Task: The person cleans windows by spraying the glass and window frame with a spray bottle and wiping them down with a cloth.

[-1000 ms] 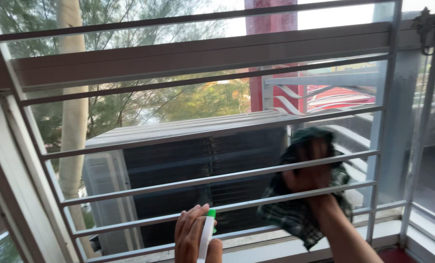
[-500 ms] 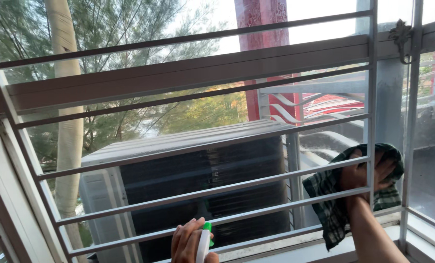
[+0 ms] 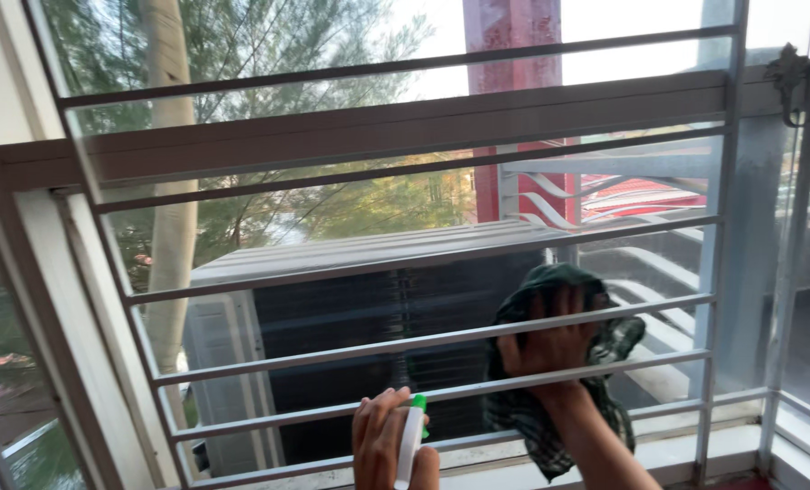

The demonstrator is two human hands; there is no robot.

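A person stands at a window fitted with a grille of white horizontal bars. The right hand reaches through between two bars and presses a dark green checked cloth flat against the glass, fingers spread over the cloth, near the window's lower right corner. The left hand, at the bottom edge of the view, is wrapped around a white spray bottle with a green tip, held upright just inside the bars. Outside sits a grey air conditioner unit, with trees beyond. The wrist sits tight between bars, so a wide wipe could knock it against metal. The loose cloth tail hanging below could snag on a bar and pull free.
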